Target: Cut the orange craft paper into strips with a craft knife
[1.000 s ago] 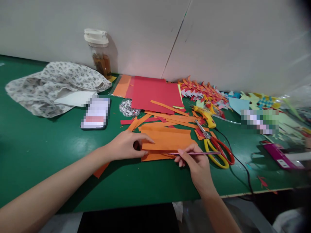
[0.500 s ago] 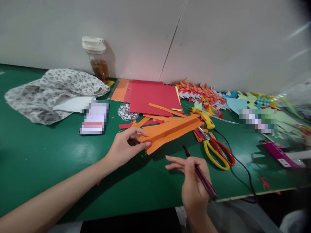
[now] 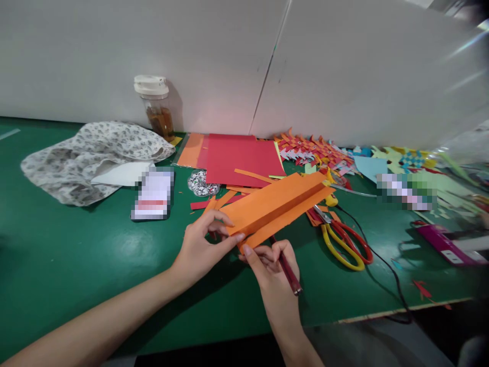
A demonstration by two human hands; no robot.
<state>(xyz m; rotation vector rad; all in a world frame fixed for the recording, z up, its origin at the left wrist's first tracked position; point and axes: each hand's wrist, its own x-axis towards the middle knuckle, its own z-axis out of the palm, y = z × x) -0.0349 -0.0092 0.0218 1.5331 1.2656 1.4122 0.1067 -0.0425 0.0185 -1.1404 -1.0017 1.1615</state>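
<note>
A creased sheet of orange paper [image 3: 273, 205] is held tilted above the table, with a fold running along its length. Thumb and fingers of my left hand [image 3: 202, 242] pinch its near left end. My right hand [image 3: 275, 272] has its thumb on the lower corner of the same paper, with the fingers partly hidden behind it. A dark red pen [image 3: 289, 275] is tucked between the fingers of that hand, its tip hidden behind the sheet. Scissors [image 3: 344, 247] with yellow and red handles lie to the right of the paper.
Behind the paper lie red sheets [image 3: 244, 158], orange strips and a bag of googly eyes [image 3: 202, 183]. A yellow glue gun [image 3: 331, 200] trails a black cord. At left are a phone [image 3: 153, 196], patterned cloth [image 3: 95, 158] and a bottle [image 3: 158, 112]; at right, a purple object [image 3: 443, 244].
My right hand has moved left and up from beside the paper and now grips its lower corner, keeping the pen. The orange paper has shifted slightly and shows more of its face.
</note>
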